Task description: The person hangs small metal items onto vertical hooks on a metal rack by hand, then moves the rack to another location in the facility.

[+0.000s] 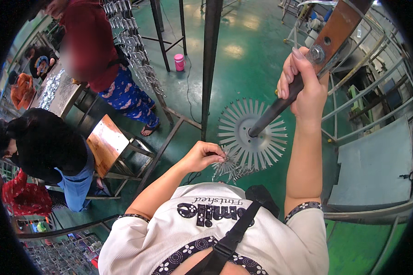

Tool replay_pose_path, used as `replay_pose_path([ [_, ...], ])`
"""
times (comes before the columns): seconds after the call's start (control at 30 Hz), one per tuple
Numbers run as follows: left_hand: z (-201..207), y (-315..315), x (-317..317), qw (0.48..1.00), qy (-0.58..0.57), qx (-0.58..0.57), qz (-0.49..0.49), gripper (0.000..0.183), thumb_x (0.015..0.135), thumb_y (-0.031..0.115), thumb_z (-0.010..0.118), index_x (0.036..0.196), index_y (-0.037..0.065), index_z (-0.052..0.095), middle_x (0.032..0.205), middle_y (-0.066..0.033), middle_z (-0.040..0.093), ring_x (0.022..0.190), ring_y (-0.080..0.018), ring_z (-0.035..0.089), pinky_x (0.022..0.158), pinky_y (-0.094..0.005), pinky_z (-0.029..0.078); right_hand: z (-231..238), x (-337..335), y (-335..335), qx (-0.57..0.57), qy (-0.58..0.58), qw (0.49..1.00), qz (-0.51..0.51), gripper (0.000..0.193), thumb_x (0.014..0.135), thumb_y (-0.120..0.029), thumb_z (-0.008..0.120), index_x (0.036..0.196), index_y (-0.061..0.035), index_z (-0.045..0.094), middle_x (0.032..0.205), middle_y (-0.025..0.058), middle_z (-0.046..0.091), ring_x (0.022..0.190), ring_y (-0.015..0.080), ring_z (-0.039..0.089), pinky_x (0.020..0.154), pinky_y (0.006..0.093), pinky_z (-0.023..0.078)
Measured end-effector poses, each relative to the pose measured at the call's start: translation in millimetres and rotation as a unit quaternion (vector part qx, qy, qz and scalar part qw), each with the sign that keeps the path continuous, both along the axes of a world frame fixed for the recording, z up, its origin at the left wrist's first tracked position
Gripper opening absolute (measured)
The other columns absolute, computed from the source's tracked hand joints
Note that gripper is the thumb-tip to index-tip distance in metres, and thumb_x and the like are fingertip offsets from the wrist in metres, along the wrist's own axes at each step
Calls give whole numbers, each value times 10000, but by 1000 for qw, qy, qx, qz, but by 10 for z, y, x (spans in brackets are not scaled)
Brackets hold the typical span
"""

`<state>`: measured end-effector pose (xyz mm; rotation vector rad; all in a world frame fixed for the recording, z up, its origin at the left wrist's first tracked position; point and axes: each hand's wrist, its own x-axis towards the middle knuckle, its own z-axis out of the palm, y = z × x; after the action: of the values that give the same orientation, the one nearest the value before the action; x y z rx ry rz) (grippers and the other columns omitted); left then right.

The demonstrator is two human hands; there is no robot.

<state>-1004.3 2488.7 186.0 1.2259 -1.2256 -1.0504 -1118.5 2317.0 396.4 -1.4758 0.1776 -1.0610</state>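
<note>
My left hand (203,156) is low in front of my chest, thumb and fingers pinched on small thin metal pieces (234,170). Their exact kind is too small to make out. Right beside it is a round grey metal disc (243,120) with many narrow slotted teeth around its rim. A dark rod (271,114) slants up from the disc's centre toward a brown beam (337,30) fixed with a bolt. My right hand (304,85) is raised, its fingers curled around the upper part of this rod.
A dark upright post (211,68) stands ahead, beside hanging strands of metal pieces (131,41). To the left, several people are around a work table (57,87) and a wooden stool (106,140). A pink bucket (179,62) sits on the green floor. Metal railings (367,91) run along the right.
</note>
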Motion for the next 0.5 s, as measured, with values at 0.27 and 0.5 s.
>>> replay_pose_path([
  [0.27,-105,70,-17,1000,28,-2,3,69,739,-27,630,802,-39,603,784,-63,603,739,-113,553,677,-236,432,-74,34,58,21,3,1000,4,259,850,-172,475,650,-51,364,527,37,366,313,125,364,319,249,323],
  [0.5,-220,36,-54,1000,1,-23,16,73,748,-3,627,814,-32,614,779,-56,626,736,-109,578,689,-246,470,-203,-21,11,27,-17,999,29,222,829,-168,528,677,-47,419,511,30,385,322,122,382,321,251,323],
])
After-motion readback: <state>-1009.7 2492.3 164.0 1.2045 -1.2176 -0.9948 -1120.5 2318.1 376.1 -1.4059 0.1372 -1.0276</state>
